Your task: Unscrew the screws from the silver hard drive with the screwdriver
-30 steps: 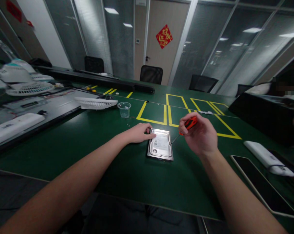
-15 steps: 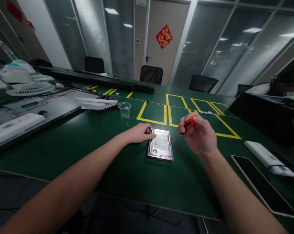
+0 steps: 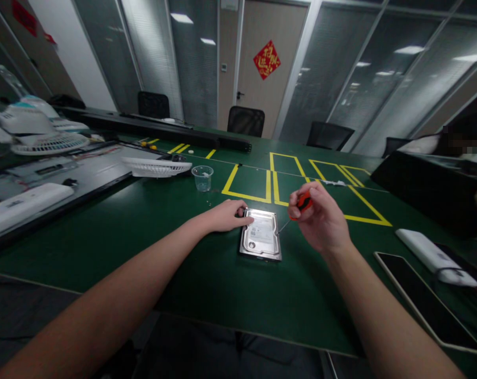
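A silver hard drive (image 3: 264, 235) lies flat on the green table, its labelled lid facing up. My left hand (image 3: 227, 215) grips its upper left edge, with the thumb over the lid and the fingers curled at the far corner. In my right hand (image 3: 321, 218) is a screwdriver (image 3: 304, 203) with an orange and black handle, my fingers closed around it. Its thin shaft slants down to the left, and the tip meets the right edge of the drive. Any screw under the tip is too small to make out.
Behind the drive stands a clear plastic cup (image 3: 202, 179), with tiny bits on the table nearby. Yellow tape (image 3: 246, 198) marks rectangles farther back. To the right lie a phone-like dark panel (image 3: 428, 300) and a white power strip (image 3: 436, 256). White fan parts (image 3: 155, 167) sit left.
The screwdriver handle has turned slightly in my right hand, which has shifted a little to the left. My left hand and the hard drive stay in place.
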The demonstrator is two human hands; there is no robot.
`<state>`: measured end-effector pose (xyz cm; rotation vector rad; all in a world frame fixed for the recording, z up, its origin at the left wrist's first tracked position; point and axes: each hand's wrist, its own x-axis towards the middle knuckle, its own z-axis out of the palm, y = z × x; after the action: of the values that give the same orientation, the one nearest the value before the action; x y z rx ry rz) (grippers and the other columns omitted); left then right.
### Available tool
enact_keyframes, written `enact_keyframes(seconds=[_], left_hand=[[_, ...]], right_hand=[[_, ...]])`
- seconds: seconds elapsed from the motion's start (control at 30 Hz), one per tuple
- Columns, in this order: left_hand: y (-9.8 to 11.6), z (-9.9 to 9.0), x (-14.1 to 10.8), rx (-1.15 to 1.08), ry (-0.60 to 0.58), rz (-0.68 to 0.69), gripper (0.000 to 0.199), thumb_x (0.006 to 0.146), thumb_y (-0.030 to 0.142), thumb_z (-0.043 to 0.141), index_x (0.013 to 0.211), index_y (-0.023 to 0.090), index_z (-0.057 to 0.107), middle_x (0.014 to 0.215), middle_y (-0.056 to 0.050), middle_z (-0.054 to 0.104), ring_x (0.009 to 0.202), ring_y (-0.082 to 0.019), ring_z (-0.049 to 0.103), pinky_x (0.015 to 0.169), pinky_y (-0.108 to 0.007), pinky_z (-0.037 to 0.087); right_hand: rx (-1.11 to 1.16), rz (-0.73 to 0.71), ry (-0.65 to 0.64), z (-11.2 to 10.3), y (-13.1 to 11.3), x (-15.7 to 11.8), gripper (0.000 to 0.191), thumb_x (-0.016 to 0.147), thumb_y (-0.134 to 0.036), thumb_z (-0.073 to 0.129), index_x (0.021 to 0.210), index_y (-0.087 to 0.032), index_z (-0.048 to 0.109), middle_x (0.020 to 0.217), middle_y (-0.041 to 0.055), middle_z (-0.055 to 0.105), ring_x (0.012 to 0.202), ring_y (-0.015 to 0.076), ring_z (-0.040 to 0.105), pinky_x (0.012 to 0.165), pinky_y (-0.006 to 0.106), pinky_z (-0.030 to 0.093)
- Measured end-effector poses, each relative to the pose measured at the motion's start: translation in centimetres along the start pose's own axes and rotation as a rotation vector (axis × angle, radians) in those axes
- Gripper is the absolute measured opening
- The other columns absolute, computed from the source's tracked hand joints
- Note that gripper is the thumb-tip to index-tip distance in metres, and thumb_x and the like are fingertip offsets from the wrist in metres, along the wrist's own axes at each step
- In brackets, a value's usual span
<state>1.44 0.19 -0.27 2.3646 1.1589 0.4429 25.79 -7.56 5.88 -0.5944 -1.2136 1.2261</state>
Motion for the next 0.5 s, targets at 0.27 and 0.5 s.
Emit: enact_keyframes(seconds=[0.27, 0.5], left_hand=[[-0.20, 0.08, 0.08, -0.014, -0.002, -0.001, 0.062, 0.088, 0.070, 0.055, 0.122, 0.019, 0.061, 0.102, -0.007, 0.069, 0.091, -0.023, 0.061, 0.073, -0.032, 0.042], [-0.15, 0.05, 0.05, -0.009, -0.010, -0.014, 0.063, 0.087, 0.072, 0.054, 0.122, 0.020, 0.061, 0.102, -0.007, 0.068, 0.090, -0.023, 0.061, 0.074, -0.032, 0.042]], right_hand=[[-0.003, -0.010, 0.010, -0.15, -0.19, 0.16, 0.030, 0.091, -0.046, 0.055, 0.081, -0.021, 0.069, 0.072, 0.0032, 0.064, 0.055, 0.0117, 0.050, 0.054, 0.028, 0.040], [-0.029, -0.010, -0.006, -0.11, -0.38, 0.16, 0.028, 0.089, -0.042, 0.055, 0.077, -0.022, 0.070, 0.068, 0.0032, 0.062, 0.055, 0.0134, 0.048, 0.055, 0.030, 0.039]])
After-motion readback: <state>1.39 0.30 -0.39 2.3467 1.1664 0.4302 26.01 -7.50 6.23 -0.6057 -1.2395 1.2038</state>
